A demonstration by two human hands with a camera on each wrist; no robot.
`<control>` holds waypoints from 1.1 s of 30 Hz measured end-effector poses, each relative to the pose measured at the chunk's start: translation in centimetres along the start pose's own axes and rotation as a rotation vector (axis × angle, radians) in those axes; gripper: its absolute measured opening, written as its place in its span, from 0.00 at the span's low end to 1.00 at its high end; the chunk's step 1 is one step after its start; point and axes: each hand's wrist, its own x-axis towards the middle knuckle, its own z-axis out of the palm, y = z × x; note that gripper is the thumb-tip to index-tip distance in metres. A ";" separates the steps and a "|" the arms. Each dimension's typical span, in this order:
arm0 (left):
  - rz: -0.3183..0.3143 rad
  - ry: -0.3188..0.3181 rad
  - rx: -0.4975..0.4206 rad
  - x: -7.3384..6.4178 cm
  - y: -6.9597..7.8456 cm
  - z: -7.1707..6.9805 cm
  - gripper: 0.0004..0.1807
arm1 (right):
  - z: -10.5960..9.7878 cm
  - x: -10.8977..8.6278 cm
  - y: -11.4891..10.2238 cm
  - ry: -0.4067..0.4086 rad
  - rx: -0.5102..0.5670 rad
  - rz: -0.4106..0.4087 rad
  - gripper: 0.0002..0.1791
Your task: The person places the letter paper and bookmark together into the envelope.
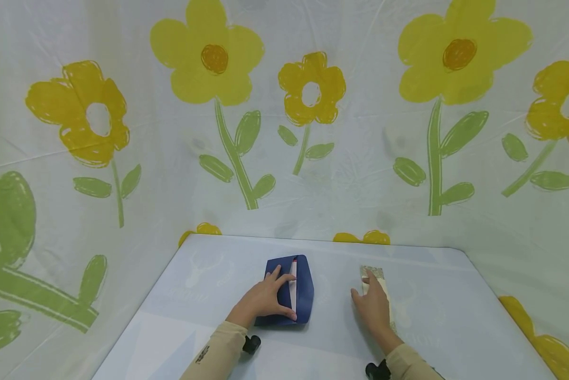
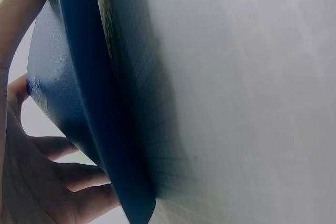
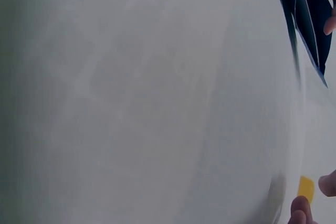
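A dark blue envelope [image 1: 305, 295] lies on the table with its flap spread to the right. Its pocket gapes, showing a white inside and a small red bit at the far end. My left hand [image 1: 264, 300] grips the envelope across its pocket, thumb at the near end of the opening and fingers towards the far end. In the left wrist view the envelope [image 2: 100, 87] appears edge-on between thumb and fingers. To the right, my right hand [image 1: 374, 309] is over a cream paper strip [image 1: 378, 273] with speckled ends, thumb and fingers apart. The hand covers part of the strip.
Both items are on a pale table [image 1: 331, 338] with rounded far corners. A white cloth [image 1: 360, 158] printed with yellow flowers hangs behind and at the sides. Small black devices [image 1: 252, 344] sit at both wrists.
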 end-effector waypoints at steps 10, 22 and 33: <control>0.005 0.007 0.001 -0.1 -0.1 0.0 0.58 | -1.0 0.1 1.0 0.041 -0.026 -0.004 0.41; 0.004 0.001 -0.002 -0.1 0.3 -0.1 0.57 | -1.8 -0.2 1.1 0.014 -0.034 0.001 0.42; -0.005 -0.004 -0.005 -0.2 0.2 -0.1 0.57 | -1.8 -0.2 1.5 0.014 -0.035 0.006 0.44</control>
